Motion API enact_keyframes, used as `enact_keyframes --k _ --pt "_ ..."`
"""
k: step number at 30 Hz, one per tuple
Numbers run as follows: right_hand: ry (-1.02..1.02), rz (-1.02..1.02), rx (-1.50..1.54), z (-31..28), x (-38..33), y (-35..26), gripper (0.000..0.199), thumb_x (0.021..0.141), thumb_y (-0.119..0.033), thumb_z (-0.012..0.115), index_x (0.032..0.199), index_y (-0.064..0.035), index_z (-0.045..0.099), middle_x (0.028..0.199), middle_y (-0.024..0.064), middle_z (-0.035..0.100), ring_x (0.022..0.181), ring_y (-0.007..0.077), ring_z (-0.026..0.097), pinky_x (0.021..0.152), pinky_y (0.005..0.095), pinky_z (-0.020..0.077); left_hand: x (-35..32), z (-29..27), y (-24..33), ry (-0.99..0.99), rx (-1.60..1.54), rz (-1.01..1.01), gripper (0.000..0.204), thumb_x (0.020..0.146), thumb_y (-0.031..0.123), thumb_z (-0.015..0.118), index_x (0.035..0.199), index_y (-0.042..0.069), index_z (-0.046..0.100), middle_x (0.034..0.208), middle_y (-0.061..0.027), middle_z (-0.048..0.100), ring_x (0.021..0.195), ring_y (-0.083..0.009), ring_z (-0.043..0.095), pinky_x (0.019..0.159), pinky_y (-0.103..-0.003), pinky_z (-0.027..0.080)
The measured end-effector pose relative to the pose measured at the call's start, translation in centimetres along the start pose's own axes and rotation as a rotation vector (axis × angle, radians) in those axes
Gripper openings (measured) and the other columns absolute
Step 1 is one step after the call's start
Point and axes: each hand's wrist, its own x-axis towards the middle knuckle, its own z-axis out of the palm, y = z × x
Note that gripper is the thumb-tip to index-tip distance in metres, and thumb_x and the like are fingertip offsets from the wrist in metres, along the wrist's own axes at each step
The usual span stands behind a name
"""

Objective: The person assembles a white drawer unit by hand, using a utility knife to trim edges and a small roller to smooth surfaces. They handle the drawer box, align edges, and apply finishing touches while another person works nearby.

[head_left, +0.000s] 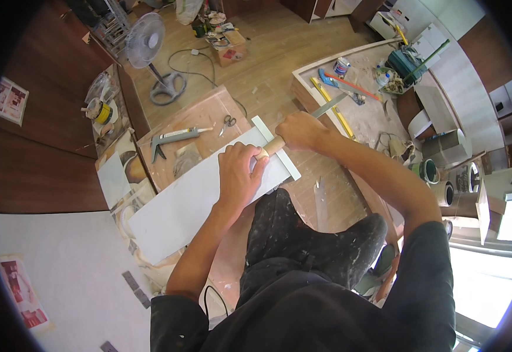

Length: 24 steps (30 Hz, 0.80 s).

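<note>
Left hand [238, 176] bent over the end of a long white board [188, 199], its thumb and fingertips closed on the pale rounded end of a wooden cylinder [275, 145]; right hand [300, 131] curled into a fist round the cylinder's other end, little gap showing between fingers and palm; the cylinder sits between the two hands, above a narrow white strip [291, 165] that crosses the board's end; whether cylinder and strip touch, cannot tell; a flat metal bar [330, 105] runs from beside the right fist toward the upper right, roughly in line with the cylinder; whether the two are joined, hidden by the fist; the board slants over a brown tabletop [224, 100], its far end toward the lower left; on that tabletop, beyond the board, lie a grey caulking gun [177, 136] and, near it, scissors [228, 121] with dark handles; the right-hand tabletop [360, 120] bears a yellow level [341, 122], a can [342, 66] and a teal toolbox [407, 63]; a standing fan [145, 41] is well apart, upper left.
</note>
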Motion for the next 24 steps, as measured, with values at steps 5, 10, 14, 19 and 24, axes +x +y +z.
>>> enact_keyframes --k 5,10,14,19,24 --pt "0.089 0.066 0.008 -1.3 3.4 2.3 0.014 0.080 -0.014 0.064 0.085 -0.0056 0.074 0.088 0.0197 0.073 0.085 0.0353 0.073 0.071 0.0443 0.0577 3.9 0.1 -1.8 0.094 -0.011 0.005 0.022 0.083 0.020 0.075 0.094 0.004 0.064 0.092 -0.0119 0.062 0.091 -0.0318 0.056 0.086 -0.042 0.040" --pt "0.137 0.061 0.020 -2.2 2.8 1.1 0.013 0.080 -0.014 0.063 0.084 -0.0051 0.073 0.088 0.0190 0.073 0.082 0.0351 0.072 0.074 0.0448 0.0573 3.3 0.0 -2.7 0.052 0.040 -0.002 0.024 0.081 0.021 0.076 0.094 0.005 0.065 0.090 -0.0103 0.061 0.091 -0.0312 0.056 0.083 -0.043 0.040" --pt "0.037 -0.011 0.023 -0.4 -0.8 -0.6 0.012 0.079 -0.015 0.065 0.081 -0.0056 0.073 0.084 0.0168 0.073 0.079 0.0354 0.072 0.076 0.0449 0.0570 -0.6 -0.4 0.6 -0.054 0.017 0.016 0.018 0.082 0.016 0.074 0.091 0.005 0.064 0.087 -0.0110 0.058 0.090 -0.0313 0.055 0.082 -0.044 0.039" --pt "0.126 0.107 0.006 -0.2 2.6 1.4 0.012 0.078 -0.016 0.066 0.077 -0.0068 0.073 0.082 0.0155 0.073 0.077 0.0346 0.073 0.073 0.0445 0.0574 3.2 -0.4 -1.3 0.040 -0.032 -0.020 0.018 0.081 0.015 0.075 0.090 0.005 0.064 0.090 -0.0110 0.061 0.091 -0.0314 0.055 0.085 -0.044 0.040" --pt "0.280 -0.012 -0.064 0.5 3.7 2.0 0.011 0.076 -0.016 0.067 0.077 -0.0065 0.073 0.075 0.0160 0.071 0.074 0.0353 0.072 0.066 0.0448 0.0574 3.7 0.0 -3.2 0.046 0.022 0.020 0.019 0.080 0.014 0.076 0.091 0.004 0.064 0.090 -0.0109 0.060 0.089 -0.0317 0.055 0.082 -0.043 0.039"
